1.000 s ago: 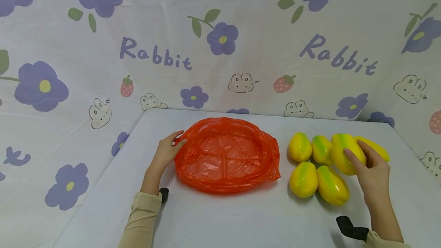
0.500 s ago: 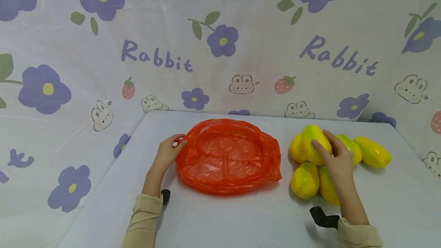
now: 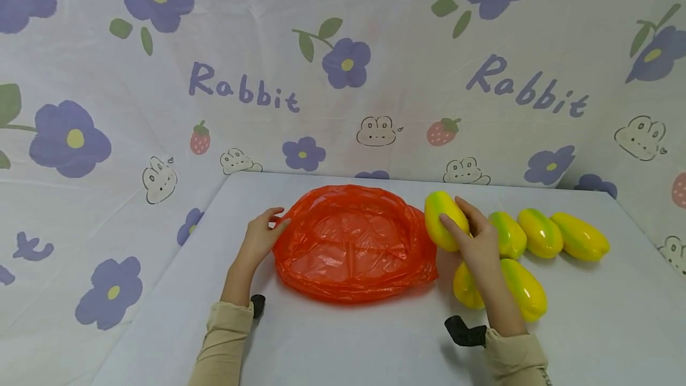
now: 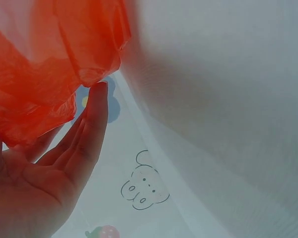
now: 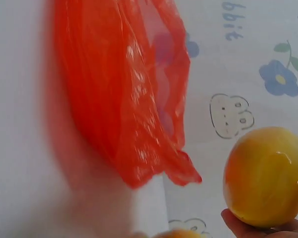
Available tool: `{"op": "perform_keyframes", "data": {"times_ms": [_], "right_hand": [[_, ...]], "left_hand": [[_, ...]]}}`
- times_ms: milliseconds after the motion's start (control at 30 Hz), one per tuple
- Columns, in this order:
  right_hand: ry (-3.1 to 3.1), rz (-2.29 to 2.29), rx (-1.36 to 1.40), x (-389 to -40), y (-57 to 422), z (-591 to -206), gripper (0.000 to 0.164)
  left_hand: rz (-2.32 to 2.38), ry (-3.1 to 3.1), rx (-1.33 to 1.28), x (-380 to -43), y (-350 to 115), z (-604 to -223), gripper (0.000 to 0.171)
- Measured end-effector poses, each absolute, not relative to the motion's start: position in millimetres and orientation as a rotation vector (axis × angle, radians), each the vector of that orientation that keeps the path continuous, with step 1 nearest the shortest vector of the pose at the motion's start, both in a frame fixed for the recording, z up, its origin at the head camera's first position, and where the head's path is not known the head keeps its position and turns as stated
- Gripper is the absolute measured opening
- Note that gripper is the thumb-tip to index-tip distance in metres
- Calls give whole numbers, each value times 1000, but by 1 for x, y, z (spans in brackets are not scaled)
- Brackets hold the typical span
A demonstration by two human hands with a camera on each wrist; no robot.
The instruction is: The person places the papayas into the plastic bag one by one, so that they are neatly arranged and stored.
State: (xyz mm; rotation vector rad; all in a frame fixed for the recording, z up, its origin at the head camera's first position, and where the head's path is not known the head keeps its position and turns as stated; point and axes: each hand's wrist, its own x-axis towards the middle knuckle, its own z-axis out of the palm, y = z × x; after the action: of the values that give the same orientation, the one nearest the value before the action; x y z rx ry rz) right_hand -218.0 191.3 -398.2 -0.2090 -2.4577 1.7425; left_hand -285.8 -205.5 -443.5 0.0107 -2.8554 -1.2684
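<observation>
My left hand [image 3: 261, 234] pinches the left rim of the red bag [image 3: 348, 249], mouth-up on the table [image 3: 343, 344]. Right hand [image 3: 479, 243] grips 1 yellow-green fruit [image 3: 436, 228] near bag's right edge. 5 other fruits [image 3: 525, 290] visible, right side.

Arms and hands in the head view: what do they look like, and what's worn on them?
The left hand and right hand are ungloved. The left sleeve and right sleeve are beige. A bent black piece juts beside the right sleeve; another black part shows by the left.
</observation>
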Motion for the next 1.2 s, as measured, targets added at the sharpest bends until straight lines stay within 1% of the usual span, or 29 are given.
{"op": "perform_keyframes", "data": {"times_ms": [267, 400, 633, 833, 1200], "right_hand": [[-2424, 1846, -130, -222, 167, -406, 66], [-2414, 1907, -95, -224, 156, -410, 67], [-2444, 1922, -55, -230, 139, -416, 65], [-2414, 1925, -21, -233, 125, -420, 61], [-2423, 1932, -6, -234, 101, -423, 63]], "left_hand": [[-1263, -2841, -3, -285, -205, -441, 48], [-1272, -2843, 4, -285, -205, -441, 47], [-1251, -2825, -39, -285, -206, -443, 47], [-1262, -2831, -27, -285, -205, -443, 48], [-1248, -2822, -22, -287, -207, -444, 46]]}}
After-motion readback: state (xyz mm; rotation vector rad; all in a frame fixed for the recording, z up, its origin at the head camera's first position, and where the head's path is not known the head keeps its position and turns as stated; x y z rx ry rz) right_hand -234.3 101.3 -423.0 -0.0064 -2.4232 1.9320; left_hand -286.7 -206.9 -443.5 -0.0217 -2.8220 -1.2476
